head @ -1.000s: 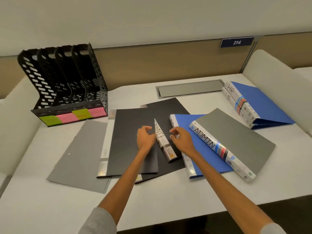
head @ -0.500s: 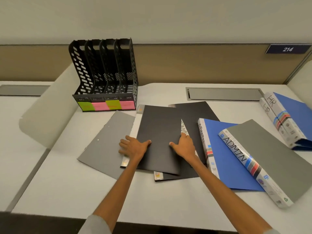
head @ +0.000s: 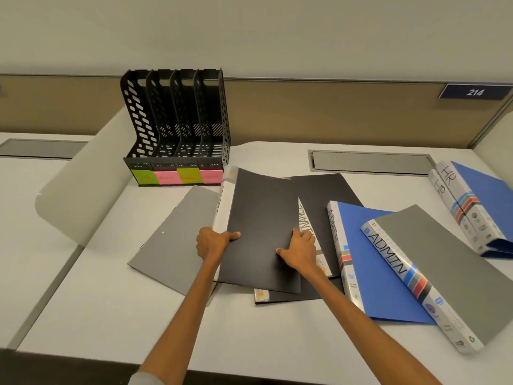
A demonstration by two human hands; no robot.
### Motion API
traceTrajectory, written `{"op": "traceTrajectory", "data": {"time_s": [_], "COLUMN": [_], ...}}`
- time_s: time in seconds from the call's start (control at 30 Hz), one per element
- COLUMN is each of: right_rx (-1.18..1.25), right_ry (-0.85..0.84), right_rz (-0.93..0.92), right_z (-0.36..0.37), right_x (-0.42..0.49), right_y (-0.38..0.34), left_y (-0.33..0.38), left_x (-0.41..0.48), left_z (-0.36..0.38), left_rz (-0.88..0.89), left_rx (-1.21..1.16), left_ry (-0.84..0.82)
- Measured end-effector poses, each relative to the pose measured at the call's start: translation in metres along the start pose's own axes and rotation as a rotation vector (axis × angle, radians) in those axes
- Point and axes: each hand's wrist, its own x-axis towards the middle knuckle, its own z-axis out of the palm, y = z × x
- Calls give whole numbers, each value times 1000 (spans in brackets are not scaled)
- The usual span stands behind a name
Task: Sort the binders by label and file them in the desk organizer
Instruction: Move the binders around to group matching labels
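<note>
A black binder (head: 261,226) lies in the middle of the white desk (head: 111,309), its far end lifted slightly. My left hand (head: 212,241) grips its left edge, thumb on the cover. My right hand (head: 301,247) grips its right edge. Under it lies a second black binder (head: 324,198) with a spine reading FINANCE. A grey folder (head: 172,240) lies to the left. To the right lie a blue ADMIN binder (head: 372,259) and a grey ADMIN binder (head: 444,268). Two blue HR binders (head: 477,201) sit far right. The black desk organizer (head: 177,129) stands at the back left.
Green and pink sticky labels (head: 177,176) run along the organizer's front. A grey cable tray lid (head: 369,162) is set in the desk at the back. A curved white divider (head: 83,176) stands to the left. A sign (head: 475,92) reads 214.
Both hands went from the FINANCE spine to the edges of the top black binder and now grip it; its far end has risen. The camera view moved closer.
</note>
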Motion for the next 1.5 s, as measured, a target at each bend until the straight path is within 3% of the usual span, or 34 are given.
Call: {"op": "traceTrajectory", "data": {"time_s": [0.3, 0.57, 0.7, 0.9, 1.03, 1.3, 1.5], "right_rx": [295, 686, 692, 1038, 1208, 1742, 1792], "right_ry": [-75, 65, 97, 134, 227, 196, 185], "right_rz": [-4, -15, 70, 206, 151, 40, 67], "right_z": [-6, -41, -55, -75, -99, -136, -135], "right_x": [5, 7, 11, 13, 6, -21, -33], "right_y": [4, 18, 34, 55, 75, 110, 126], "left_y": [21, 46, 75, 108, 119, 131, 152], "left_x": [-24, -37, -51, -63, -66, -81, -120], "left_z": [-14, -26, -25, -6, 9, 46, 94], "left_rz": [91, 232, 296, 271, 236, 78, 159], "left_rx": [-295, -452, -542, -702, -769, -884, -884], "left_ry": [68, 34, 23, -36, -104, -283, -292]}}
